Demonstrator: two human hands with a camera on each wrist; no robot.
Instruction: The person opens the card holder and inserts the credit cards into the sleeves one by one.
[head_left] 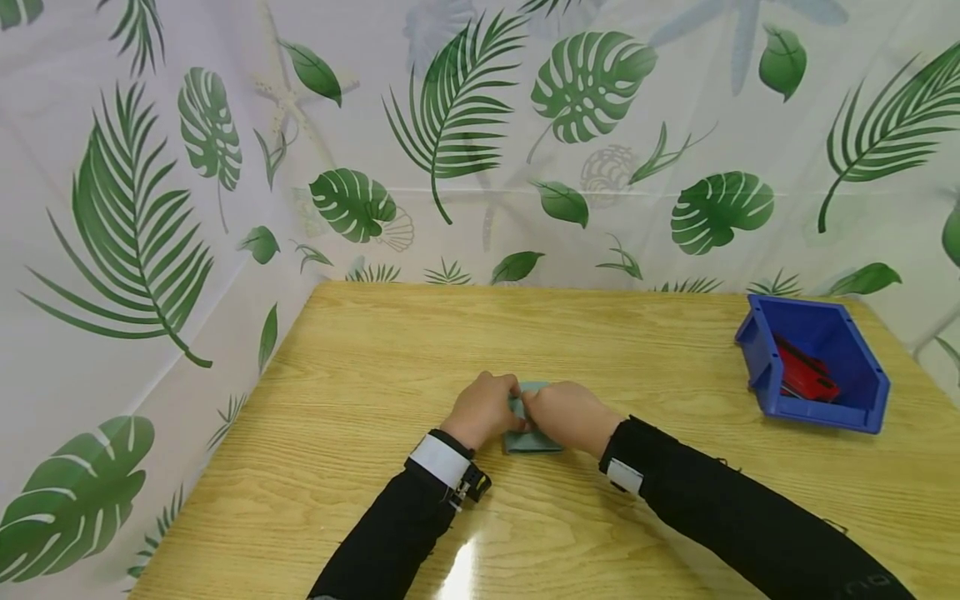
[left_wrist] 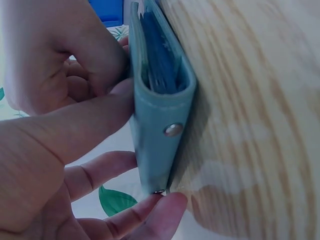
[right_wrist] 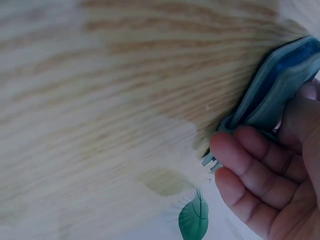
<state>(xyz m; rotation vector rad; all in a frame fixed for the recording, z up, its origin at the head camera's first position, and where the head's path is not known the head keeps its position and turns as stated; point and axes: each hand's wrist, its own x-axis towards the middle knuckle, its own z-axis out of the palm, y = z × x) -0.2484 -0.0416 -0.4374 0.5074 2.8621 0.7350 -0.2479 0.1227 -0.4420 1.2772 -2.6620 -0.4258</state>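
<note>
— Where's the green wallet (head_left: pixel 533 442)?
— On the desk (head_left: pixel 360 367), left of the blue bin (head_left: pixel 825 414)
— How's it held?
— Left grip (head_left: pixel 482 409) clamped round it, right grip (head_left: pixel 572 415) pinching it too

The right hand (right_wrist: pixel 280 185) holds a teal folding case (right_wrist: pixel 272 107) with thumb and curled fingers, blue showing between its covers; wood-grain tabletop (right_wrist: pixel 100 100) lies alongside, a green leaf (right_wrist: pixel 194 218) below

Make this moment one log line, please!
left hand: grips teal wallet; right hand: grips wallet; wallet: on table; blue bin: holds red item
</note>
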